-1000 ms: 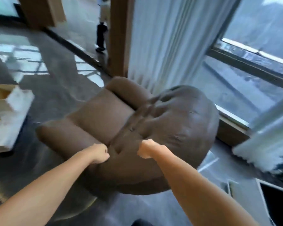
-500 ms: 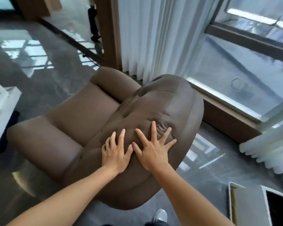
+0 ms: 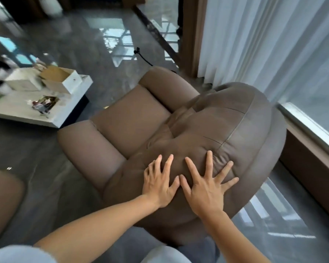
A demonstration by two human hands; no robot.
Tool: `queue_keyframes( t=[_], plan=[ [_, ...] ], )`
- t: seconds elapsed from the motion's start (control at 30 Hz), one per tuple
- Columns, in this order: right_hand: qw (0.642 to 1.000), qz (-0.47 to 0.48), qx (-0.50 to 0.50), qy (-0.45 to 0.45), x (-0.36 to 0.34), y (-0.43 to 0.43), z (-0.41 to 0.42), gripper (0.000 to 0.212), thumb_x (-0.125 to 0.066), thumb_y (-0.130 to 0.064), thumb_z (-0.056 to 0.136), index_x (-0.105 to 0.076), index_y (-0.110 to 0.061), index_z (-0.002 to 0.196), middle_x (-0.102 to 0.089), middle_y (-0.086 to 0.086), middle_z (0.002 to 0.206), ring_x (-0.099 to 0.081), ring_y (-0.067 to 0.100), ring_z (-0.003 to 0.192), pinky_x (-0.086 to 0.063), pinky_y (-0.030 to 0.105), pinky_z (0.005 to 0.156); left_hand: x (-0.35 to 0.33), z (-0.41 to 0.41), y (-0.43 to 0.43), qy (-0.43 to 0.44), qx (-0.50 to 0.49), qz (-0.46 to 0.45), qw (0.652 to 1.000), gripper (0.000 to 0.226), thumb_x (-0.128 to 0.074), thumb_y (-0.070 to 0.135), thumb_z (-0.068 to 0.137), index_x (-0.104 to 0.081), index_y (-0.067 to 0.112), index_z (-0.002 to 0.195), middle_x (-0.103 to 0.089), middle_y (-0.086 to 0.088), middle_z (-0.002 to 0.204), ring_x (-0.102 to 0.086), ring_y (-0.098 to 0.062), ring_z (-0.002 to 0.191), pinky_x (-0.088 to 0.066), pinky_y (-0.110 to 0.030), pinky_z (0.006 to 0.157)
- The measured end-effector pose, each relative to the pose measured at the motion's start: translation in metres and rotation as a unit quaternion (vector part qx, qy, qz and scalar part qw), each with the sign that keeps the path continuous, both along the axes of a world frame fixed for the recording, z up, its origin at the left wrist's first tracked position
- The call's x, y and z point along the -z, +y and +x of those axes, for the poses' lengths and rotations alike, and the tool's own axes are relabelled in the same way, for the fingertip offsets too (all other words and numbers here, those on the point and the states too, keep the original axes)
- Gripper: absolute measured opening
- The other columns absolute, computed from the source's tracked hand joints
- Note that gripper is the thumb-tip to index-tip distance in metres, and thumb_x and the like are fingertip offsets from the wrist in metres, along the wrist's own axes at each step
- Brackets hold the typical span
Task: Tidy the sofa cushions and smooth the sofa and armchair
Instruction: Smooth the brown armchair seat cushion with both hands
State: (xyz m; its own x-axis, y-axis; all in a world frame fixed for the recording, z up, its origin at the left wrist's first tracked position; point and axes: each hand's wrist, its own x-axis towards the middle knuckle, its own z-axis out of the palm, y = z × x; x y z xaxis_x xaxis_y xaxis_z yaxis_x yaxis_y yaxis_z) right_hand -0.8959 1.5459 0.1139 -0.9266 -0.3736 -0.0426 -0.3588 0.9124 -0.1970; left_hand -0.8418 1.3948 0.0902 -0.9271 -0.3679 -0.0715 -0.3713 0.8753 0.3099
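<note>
On the padded backrest of the brown armchair (image 3: 179,133), both hands lie flat, side by side, thumbs nearly touching. Left hand (image 3: 160,184) and right hand (image 3: 205,188): each grip open, fingers spread, grasping nothing. White curtain (image 3: 254,38) hangs behind the armchair; low counter (image 3: 51,118) stands off its far armrest.

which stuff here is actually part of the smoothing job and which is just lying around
Part of the job:
- brown armchair
- left hand, flat on the backrest
- right hand, flat beside it

Just lying about:
- low white table
- open cardboard box on it
- white curtain
- black cable on the floor
</note>
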Motion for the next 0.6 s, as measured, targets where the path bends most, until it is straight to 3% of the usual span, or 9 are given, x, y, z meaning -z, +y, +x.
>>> queue_keyframes(
  t=[0.2,0.4,0.6],
  plan=[
    [0.996,0.010,-0.091,0.016,0.001,0.069,-0.116,0.060,-0.020,-0.077,0.087,-0.026,-0.058,0.144,-0.010,0.008,0.167,0.012,0.062,0.142,-0.011,0.087,0.101,-0.003,-0.092,0.079,-0.015,-0.086,0.006,0.996,0.071,-0.021,0.066,0.087,-0.003,0.039,0.150,-0.018,-0.012,0.157,-0.026,-0.037,0.137,-0.026,-0.055,0.109],
    [0.987,0.053,-0.152,-0.009,-0.003,0.112,-0.232,0.065,-0.001,-0.081,0.083,0.000,-0.063,0.145,0.013,0.001,0.167,0.026,0.056,0.141,-0.007,0.081,0.108,-0.016,-0.188,0.138,-0.044,-0.155,0.041,0.986,0.076,-0.014,0.069,0.083,0.000,0.037,0.151,-0.010,-0.012,0.160,-0.019,-0.039,0.140,-0.020,-0.055,0.113],
    [0.973,0.065,-0.222,-0.019,-0.008,0.121,-0.358,0.065,-0.002,-0.083,0.080,0.004,-0.065,0.143,0.019,-0.002,0.165,0.025,0.054,0.142,-0.007,0.078,0.111,-0.016,-0.294,0.162,-0.065,-0.229,0.069,0.969,0.078,-0.015,0.071,0.084,0.006,0.037,0.150,-0.003,-0.014,0.162,-0.013,-0.043,0.143,-0.015,-0.057,0.115]
  ],
)
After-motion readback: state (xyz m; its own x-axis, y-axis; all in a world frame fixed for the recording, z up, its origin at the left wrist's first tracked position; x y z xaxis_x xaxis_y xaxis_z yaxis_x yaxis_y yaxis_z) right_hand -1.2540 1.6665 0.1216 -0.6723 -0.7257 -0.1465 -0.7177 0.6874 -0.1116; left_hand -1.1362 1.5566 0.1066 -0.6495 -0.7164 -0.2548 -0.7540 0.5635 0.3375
